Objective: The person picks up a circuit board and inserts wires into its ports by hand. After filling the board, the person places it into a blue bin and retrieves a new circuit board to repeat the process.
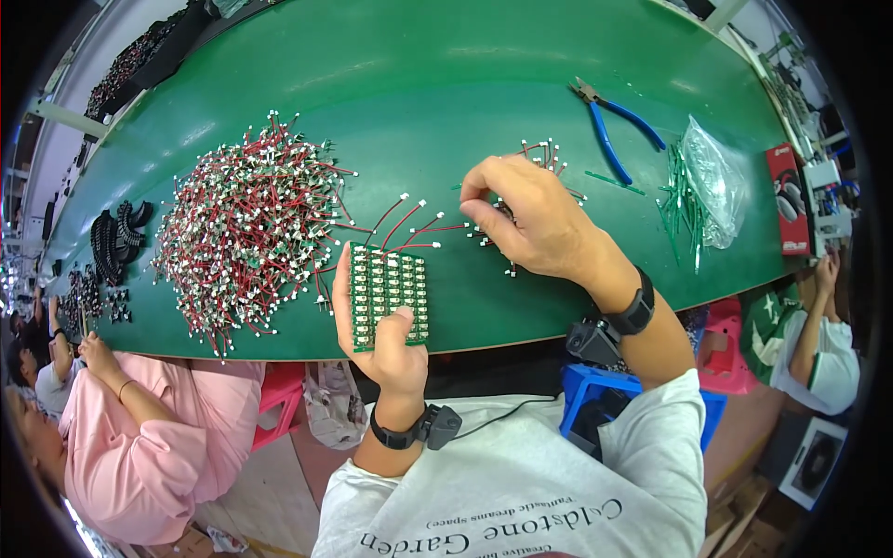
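Holding a green circuit panel (390, 294) upright at the near edge of the table (521, 56), the left hand (386, 349) keeps its grip closed around the panel's lower part. Only a few red leads sprout from its top edge, so most positions look unfilled. Beyond, the right hand (526, 219) pinches into a small bunch of wires (544, 153). Farther left lies a big wire heap (246, 223), apparently unused; blue pliers (614, 126) rest farther back.
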The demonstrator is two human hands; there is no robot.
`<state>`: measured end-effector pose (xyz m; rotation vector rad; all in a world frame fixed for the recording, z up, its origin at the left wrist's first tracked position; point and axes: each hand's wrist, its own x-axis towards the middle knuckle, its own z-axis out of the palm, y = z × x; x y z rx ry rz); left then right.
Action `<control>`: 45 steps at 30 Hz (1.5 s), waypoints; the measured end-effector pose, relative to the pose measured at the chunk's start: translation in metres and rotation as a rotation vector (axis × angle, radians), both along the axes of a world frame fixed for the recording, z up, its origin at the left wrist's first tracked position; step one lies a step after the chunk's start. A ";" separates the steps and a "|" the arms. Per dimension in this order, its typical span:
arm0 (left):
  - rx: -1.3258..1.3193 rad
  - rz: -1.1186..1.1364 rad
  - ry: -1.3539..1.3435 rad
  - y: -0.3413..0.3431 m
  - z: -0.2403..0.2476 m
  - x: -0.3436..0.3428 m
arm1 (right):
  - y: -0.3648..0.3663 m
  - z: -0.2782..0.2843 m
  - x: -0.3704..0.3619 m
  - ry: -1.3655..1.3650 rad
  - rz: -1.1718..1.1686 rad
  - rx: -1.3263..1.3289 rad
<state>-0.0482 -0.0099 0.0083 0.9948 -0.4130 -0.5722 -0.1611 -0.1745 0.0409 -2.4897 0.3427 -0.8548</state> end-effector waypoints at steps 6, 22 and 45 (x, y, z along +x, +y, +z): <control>-0.034 0.045 0.058 -0.003 0.000 0.000 | 0.016 0.003 0.002 -0.127 0.110 0.407; 0.040 0.007 -0.026 -0.004 -0.001 -0.002 | 0.040 -0.012 0.019 -0.116 0.095 0.277; 0.149 -0.039 -0.388 0.001 -0.012 0.000 | 0.051 -0.016 0.023 -0.121 0.021 -0.024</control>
